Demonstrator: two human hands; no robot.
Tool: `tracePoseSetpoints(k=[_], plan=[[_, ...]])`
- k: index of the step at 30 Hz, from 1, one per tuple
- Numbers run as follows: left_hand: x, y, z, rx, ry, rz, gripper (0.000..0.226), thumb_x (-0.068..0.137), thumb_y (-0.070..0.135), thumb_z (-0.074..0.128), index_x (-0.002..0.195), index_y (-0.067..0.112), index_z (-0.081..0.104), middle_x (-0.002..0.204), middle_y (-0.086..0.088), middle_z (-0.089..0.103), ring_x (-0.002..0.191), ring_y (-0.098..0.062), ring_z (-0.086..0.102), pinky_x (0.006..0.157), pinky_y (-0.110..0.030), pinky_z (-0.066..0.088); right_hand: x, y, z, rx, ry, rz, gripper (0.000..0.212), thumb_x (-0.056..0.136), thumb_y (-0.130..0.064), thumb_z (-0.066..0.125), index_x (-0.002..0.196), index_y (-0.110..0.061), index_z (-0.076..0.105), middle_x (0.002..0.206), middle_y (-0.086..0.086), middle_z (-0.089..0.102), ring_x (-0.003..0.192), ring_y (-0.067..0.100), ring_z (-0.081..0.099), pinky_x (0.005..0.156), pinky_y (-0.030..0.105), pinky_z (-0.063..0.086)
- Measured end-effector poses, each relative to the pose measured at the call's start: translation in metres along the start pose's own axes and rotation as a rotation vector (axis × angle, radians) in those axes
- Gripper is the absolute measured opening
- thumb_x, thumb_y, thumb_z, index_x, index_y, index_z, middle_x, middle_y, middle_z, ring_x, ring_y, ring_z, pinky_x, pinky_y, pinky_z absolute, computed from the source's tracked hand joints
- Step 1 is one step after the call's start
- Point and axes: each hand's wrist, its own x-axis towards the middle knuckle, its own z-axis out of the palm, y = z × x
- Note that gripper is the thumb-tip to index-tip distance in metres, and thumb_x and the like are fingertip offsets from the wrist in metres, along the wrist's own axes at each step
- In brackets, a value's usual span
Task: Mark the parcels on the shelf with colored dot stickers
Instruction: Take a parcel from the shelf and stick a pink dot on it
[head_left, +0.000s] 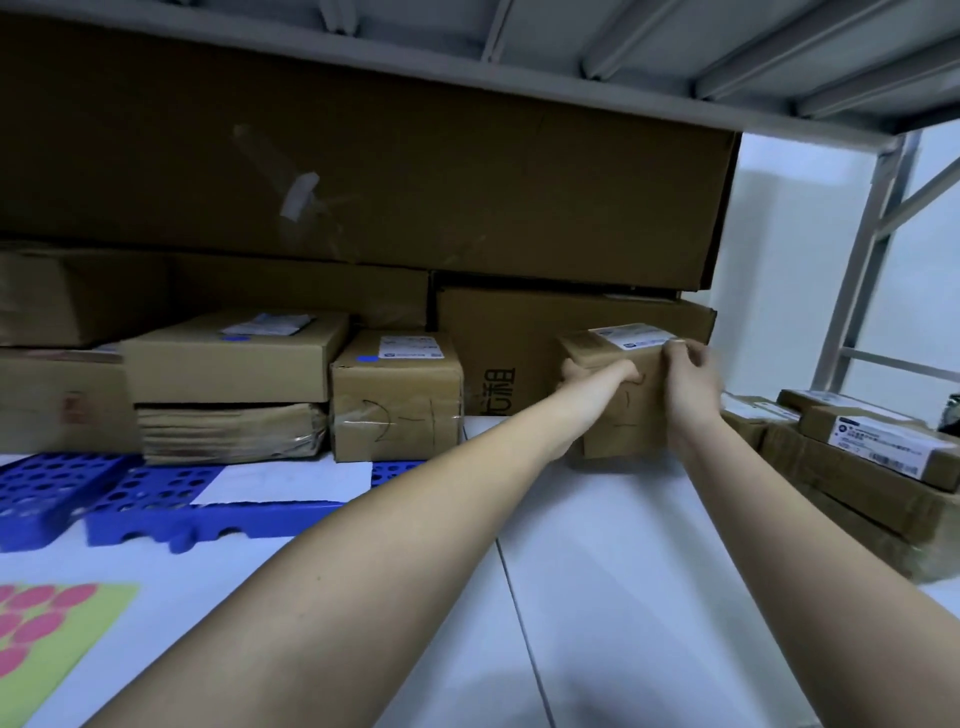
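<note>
Nearest the camera, at the lower left, a yellow-green sticker sheet (49, 639) lies flat on the white shelf surface (597, 571), rows of pink dot stickers (36, 618) on it. Both bare forearms reach out over that surface. Just beyond the sheet sit blue perforated trays (156, 499), a white sheet of paper (280, 480) resting across them. Further in, both hands meet on a small brown parcel (618, 410) towards the right of the shelf, its lower edge at the shelf surface: the left hand (587, 376) grips its left side, fingers curled around the corner, and the right hand (688, 379) holds the right upper edge, fingers clenched on the cardboard beside the white shipping label (636, 335). To the left stands a parcel with a blue dot (397, 402) on top, and left again a wider blue-dotted box (234, 358) stacked on a flatter package (228, 431). At the right edge more labelled parcels (872, 457) are piled. Behind everything, a long carton (363, 171) spans the back, under the grey metal shelf (675, 47) above.
</note>
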Motion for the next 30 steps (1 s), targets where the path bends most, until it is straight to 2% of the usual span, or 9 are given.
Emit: tracePoseSetpoints(k=[4, 8, 10, 13, 15, 20, 24, 27, 30], plan=[[-0.034, 0.006, -0.007, -0.022, 0.017, 0.046, 0.103, 0.049, 0.053, 0.059, 0.142, 0.025, 0.025, 0.132, -0.005, 0.049, 0.117, -0.024, 0.053, 0.099, -0.04, 0.047, -0.033, -0.01, -0.008, 0.15, -0.031, -0.044, 0.051, 0.088, -0.047, 0.055, 0.134, -0.029, 0.043, 0.136, 0.0, 0.047, 0.129, 0.027, 0.04, 0.11, 0.046, 0.035], [-0.071, 0.008, -0.013, -0.037, 0.037, 0.09, 0.123, 0.042, 0.058, 0.057, 0.151, 0.029, 0.009, 0.151, -0.005, 0.031, 0.129, -0.026, 0.045, 0.106, -0.042, 0.041, -0.061, -0.016, -0.013, 0.212, -0.004, -0.078, 0.065, 0.086, -0.052, 0.059, 0.14, -0.025, 0.035, 0.143, -0.003, 0.042, 0.133, 0.021, 0.038, 0.11, 0.042, 0.032], [-0.092, 0.01, -0.017, -0.038, 0.077, 0.108, 0.117, 0.054, 0.058, 0.054, 0.153, 0.024, 0.003, 0.158, -0.003, 0.014, 0.138, -0.024, 0.034, 0.11, -0.043, 0.035, -0.08, -0.02, -0.015, 0.264, -0.027, -0.075, 0.071, 0.079, -0.057, 0.061, 0.139, -0.028, 0.036, 0.141, -0.003, 0.045, 0.131, 0.022, 0.041, 0.109, 0.045, 0.035], [-0.113, 0.007, -0.028, -0.032, 0.167, 0.146, 0.091, 0.083, 0.057, 0.051, 0.154, 0.019, 0.008, 0.159, -0.001, 0.007, 0.143, -0.022, 0.021, 0.117, -0.04, 0.023, -0.11, -0.026, -0.016, 0.347, -0.046, -0.07, 0.078, 0.063, -0.064, 0.06, 0.132, -0.031, 0.042, 0.133, -0.005, 0.05, 0.128, 0.022, 0.044, 0.107, 0.046, 0.039], [-0.126, 0.003, -0.035, 0.02, 0.247, 0.162, 0.074, 0.095, 0.054, 0.039, 0.154, 0.02, 0.011, 0.158, 0.001, 0.008, 0.145, -0.022, 0.015, 0.117, -0.038, 0.016, -0.128, -0.028, -0.015, 0.402, -0.062, -0.09, 0.077, 0.062, -0.062, 0.061, 0.13, -0.03, 0.045, 0.132, -0.005, 0.052, 0.126, 0.019, 0.046, 0.108, 0.044, 0.04], [-0.159, -0.006, -0.056, 0.003, 0.389, 0.164, 0.065, 0.094, 0.062, 0.029, 0.15, 0.028, 0.029, 0.152, 0.002, 0.021, 0.142, -0.02, 0.015, 0.115, -0.04, 0.016, -0.176, -0.036, -0.005, 0.489, -0.107, -0.135, 0.069, 0.063, -0.055, 0.064, 0.125, -0.029, 0.051, 0.132, -0.003, 0.053, 0.123, 0.014, 0.051, 0.107, 0.041, 0.042], [-0.178, -0.01, -0.087, 0.01, 0.492, 0.141, 0.064, 0.094, 0.064, 0.024, 0.146, 0.03, 0.035, 0.152, -0.001, 0.026, 0.141, -0.021, 0.016, 0.113, -0.04, 0.015, -0.215, -0.043, 0.011, 0.536, -0.168, -0.154, 0.062, 0.067, -0.048, 0.067, 0.123, -0.029, 0.051, 0.135, 0.0, 0.051, 0.123, 0.013, 0.051, 0.108, 0.039, 0.043], [-0.192, -0.014, -0.115, -0.01, 0.534, 0.111, 0.066, 0.092, 0.067, 0.024, 0.146, 0.03, 0.035, 0.152, 0.003, 0.025, 0.141, -0.019, 0.013, 0.114, -0.042, 0.012, -0.244, -0.045, 0.026, 0.535, -0.236, -0.172, 0.05, 0.064, -0.052, 0.069, 0.11, -0.043, 0.052, 0.134, -0.002, 0.051, 0.122, 0.011, 0.052, 0.107, 0.038, 0.043], [-0.207, -0.02, -0.142, -0.014, 0.566, 0.115, 0.066, 0.092, 0.067, 0.025, 0.147, 0.032, 0.032, 0.148, 0.004, 0.026, 0.139, -0.017, 0.014, 0.114, -0.043, 0.012, -0.27, -0.046, 0.045, 0.543, -0.283, -0.162, 0.047, 0.064, -0.054, 0.068, 0.106, -0.046, 0.052, 0.134, -0.004, 0.052, 0.122, 0.009, 0.052, 0.107, 0.039, 0.043]])
